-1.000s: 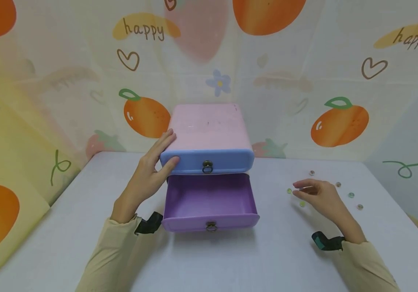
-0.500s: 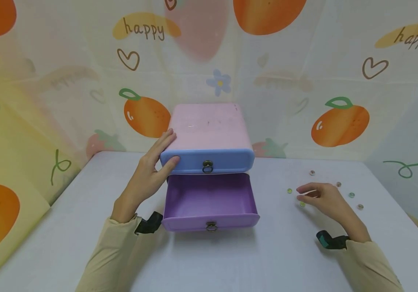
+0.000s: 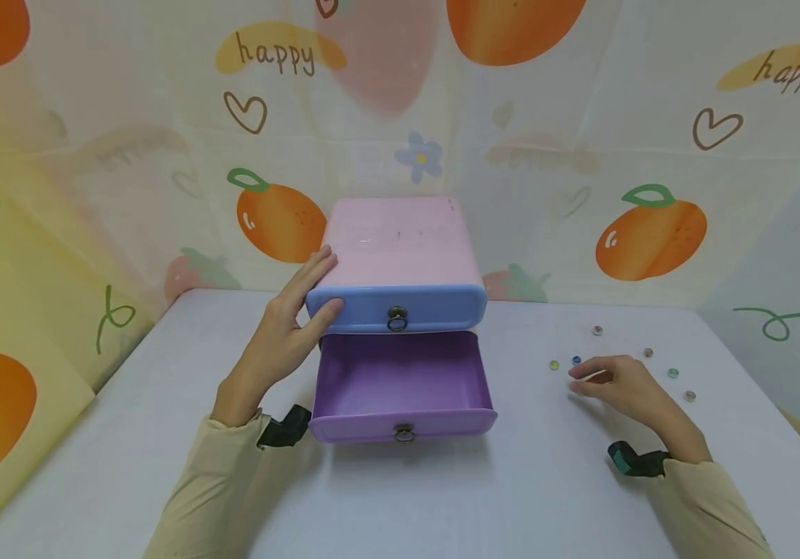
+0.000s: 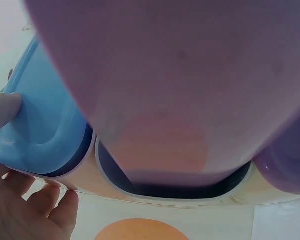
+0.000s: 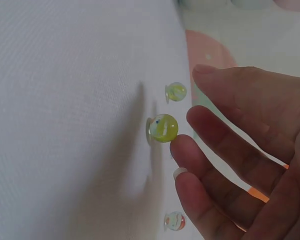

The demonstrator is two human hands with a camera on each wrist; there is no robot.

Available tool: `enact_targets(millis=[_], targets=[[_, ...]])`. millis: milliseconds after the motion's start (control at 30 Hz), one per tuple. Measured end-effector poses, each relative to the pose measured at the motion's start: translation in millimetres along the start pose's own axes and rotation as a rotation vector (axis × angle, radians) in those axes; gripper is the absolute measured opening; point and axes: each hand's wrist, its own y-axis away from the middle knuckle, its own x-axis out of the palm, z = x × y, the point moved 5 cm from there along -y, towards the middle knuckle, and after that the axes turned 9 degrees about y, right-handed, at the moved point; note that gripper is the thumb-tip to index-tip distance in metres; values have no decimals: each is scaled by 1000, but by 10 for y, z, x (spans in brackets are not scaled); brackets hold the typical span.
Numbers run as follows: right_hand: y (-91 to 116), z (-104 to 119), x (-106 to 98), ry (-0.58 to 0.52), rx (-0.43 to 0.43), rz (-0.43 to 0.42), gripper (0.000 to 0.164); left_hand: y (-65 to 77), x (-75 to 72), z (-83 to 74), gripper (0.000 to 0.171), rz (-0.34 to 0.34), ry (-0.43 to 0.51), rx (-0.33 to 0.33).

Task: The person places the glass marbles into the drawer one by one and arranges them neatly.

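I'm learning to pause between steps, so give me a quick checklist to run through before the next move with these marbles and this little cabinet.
1. Purple drawer pulled out: ok.
2. Drawer opening free of hands: ok.
3. Left hand on the pink cabinet: ok, thumb on the blue drawer front, fingers along the side.
4. Right hand close to the nearer yellow-green marble of the right wrist view: ok.
5. That marble gripped: not ok, thumb and fingers stand apart.
6. Fingertip touching it: cannot tell.

Dim, diffuse light, soft shadows on the table (image 3: 533, 505), left wrist view perhaps blurry
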Motion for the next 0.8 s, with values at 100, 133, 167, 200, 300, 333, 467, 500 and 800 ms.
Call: enact_targets(millis=[100,133,167,200,300,333,467,500,800], targets=[[2,-9,3,7,-1,4,29,-2,0,-1,59,-1,-2,2],[3,-11,3,9,-3,5,28,-3,0,-1,59,-1,-2,2],[2,-17,4,11,-4,7,27,-4,-1,-1,59,-1,-2,2],[0,-23,7,13,-7,10,26,-4,-1,0,59,-1,-1,0],[-3,-33,20,9,-3,26,25,-6,-2,6,59,0,0,-1],[-5,-36,27,7,1,33,25,-6,-3,10,58,0,2,-2],[-19,-40,57,3,-4,47,24,-6,-3,17,58,1,5,-2],[-25,-45,69,3,-6,48,24,-6,-4,16,58,1,5,-2],[-35,-46,117,21,-4,58,23,-7,-5,12,58,-2,1,-7]])
